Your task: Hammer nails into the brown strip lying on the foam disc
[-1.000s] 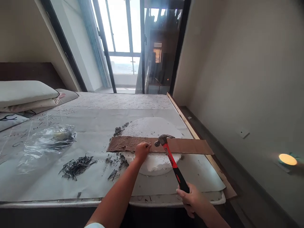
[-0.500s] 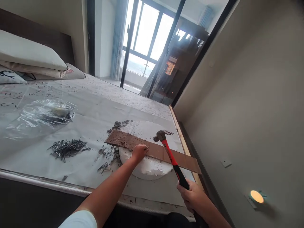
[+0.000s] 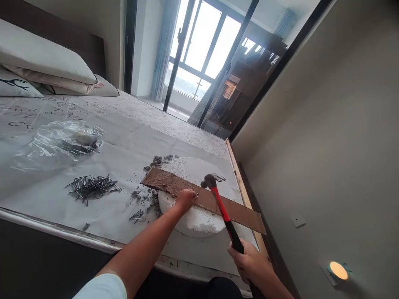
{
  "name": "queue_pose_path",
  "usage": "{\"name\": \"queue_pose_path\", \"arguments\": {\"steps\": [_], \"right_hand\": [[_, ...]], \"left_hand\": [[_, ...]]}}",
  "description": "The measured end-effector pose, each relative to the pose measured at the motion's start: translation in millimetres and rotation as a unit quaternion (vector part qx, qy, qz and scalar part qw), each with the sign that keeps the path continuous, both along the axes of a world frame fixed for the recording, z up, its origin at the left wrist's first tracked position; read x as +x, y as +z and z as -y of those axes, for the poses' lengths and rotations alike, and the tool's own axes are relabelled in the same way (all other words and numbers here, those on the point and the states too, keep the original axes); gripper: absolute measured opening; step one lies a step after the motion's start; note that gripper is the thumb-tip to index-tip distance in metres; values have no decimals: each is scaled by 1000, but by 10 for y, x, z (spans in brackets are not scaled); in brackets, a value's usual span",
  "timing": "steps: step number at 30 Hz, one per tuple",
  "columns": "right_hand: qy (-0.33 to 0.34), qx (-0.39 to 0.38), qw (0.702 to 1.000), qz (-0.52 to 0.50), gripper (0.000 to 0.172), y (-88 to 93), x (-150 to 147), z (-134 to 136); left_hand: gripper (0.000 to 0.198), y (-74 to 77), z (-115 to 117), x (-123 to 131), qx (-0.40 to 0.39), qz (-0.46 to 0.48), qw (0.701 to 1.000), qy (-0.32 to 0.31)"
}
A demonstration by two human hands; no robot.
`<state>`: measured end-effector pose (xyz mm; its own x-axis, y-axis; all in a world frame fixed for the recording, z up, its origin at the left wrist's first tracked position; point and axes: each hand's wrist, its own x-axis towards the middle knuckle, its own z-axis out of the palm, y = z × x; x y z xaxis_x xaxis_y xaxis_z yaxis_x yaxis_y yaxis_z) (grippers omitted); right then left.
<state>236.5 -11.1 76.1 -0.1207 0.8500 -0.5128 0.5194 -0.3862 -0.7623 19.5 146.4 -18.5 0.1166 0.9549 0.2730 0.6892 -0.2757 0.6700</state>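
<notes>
My right hand (image 3: 249,259) is wrapped round the black grip of a claw hammer (image 3: 222,204) with a red neck. The hammer's metal head is over the brown board (image 3: 233,207), to the right of my other hand. My left hand (image 3: 186,200) is closed in a pinch on the board; what its fingertips hold is too small to make out. Many small holes dot the board's left end, where an edge is broken. Beneath the board lies a round white slab (image 3: 199,222). Grey crumbs (image 3: 157,161) lie at the slab's left side.
A pile of nails (image 3: 93,187) lies on the sheeted bed at the left, with a few more nails (image 3: 137,216) nearer the slab. Behind the pile is a clear plastic bag (image 3: 62,141). A wooden strip (image 3: 241,182) runs along the right edge, beside the wall.
The view has shifted slightly. The hammer head has come a little lower and closer to my left hand, which stays pinched on the board.
</notes>
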Motion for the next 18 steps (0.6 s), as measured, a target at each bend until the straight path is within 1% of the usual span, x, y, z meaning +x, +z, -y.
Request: {"name": "queue_pose_path", "arguments": {"steps": [2, 3, 6, 8, 13, 15, 18], "right_hand": [[8, -15, 1000, 15, 33, -55, 3, -3], [9, -7, 1000, 17, 33, -69, 12, -5], [3, 54, 998, 17, 31, -63, 48, -10], [-5, 70, 997, 18, 31, -62, 44, -12], [12, 7, 1000, 22, 34, -146, -33, 8], [7, 16, 1000, 23, 34, -124, -17, 25], [-13, 48, 999, 18, 33, -14, 36, 42]], "left_hand": [[20, -6, -2, 4, -3, -16, 1000, 3], [19, -9, -3, 6, -4, -25, 1000, 4], [18, -10, -6, 8, -1, -43, 999, 1], [19, -2, -5, 6, 1, -48, 999, 3], [16, 16, 9, 2, -12, -50, 999, 1], [16, 17, 12, 6, -18, -46, 999, -5], [15, 31, 8, -3, -8, -23, 1000, -10]]}}
